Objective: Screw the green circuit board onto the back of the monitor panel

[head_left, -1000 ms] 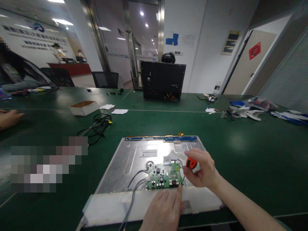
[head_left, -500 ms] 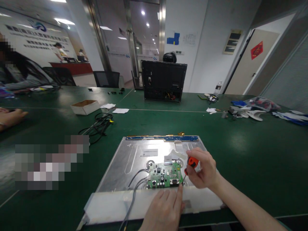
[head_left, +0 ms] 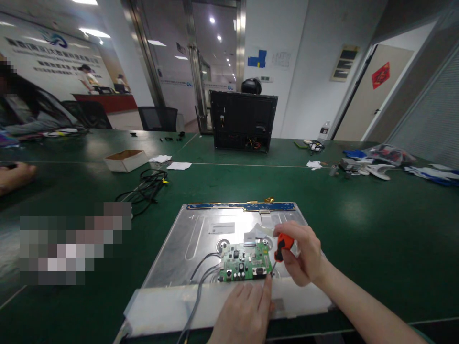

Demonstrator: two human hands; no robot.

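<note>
My right hand (head_left: 303, 255) is closed around the handle of an orange and black screwdriver (head_left: 284, 243), held tilted. Its shaft runs down to the lower right corner of a green circuit board (head_left: 244, 258). My left hand (head_left: 244, 313) lies flat on the white strip (head_left: 165, 306) along the near edge of a silver display panel (head_left: 172, 239), its index fingertip beside that same corner. Grey and black cables (head_left: 201, 286) leave the board's left side. A flat ribbon cable (head_left: 250, 238) meets its top edge. The screwdriver's tip is too small to make out.
Behind the panel stands a black monitor housing (head_left: 244, 122). To the left are coiled black cables (head_left: 148, 186), a small open box (head_left: 125, 161) and another person's hand (head_left: 16, 177). Plastic bags and parts (head_left: 358, 165) lie at the right.
The screwdriver handle has turned and tipped slightly, and my right fingers have shifted on it. My left hand stays in place on the panel. The view moves very slightly.
</note>
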